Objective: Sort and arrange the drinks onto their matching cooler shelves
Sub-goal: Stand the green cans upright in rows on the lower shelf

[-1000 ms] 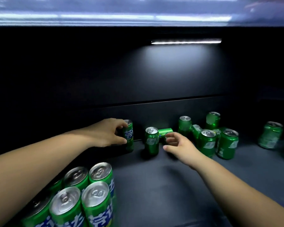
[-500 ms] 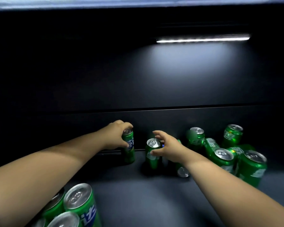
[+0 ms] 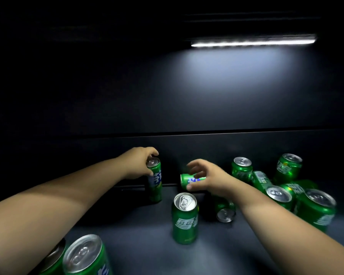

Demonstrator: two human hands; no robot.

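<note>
My left hand grips the top of an upright green can standing at the back wall of the dark cooler shelf. My right hand holds a second green can sideways, lifted above the shelf, with thumb below and fingers over it. In front of that hand a third green can stands upright by itself. Another can lies on its side under my right wrist, its end facing me.
A jumble of several green cans, some upright and some tipped, fills the right side of the shelf. Upright cans stand at the near left corner under my left arm. A light strip glows above.
My right hand has picked up a lying can and now holds it sideways in the air. The upright can it touched now stands free. My left hand stays on its can.
</note>
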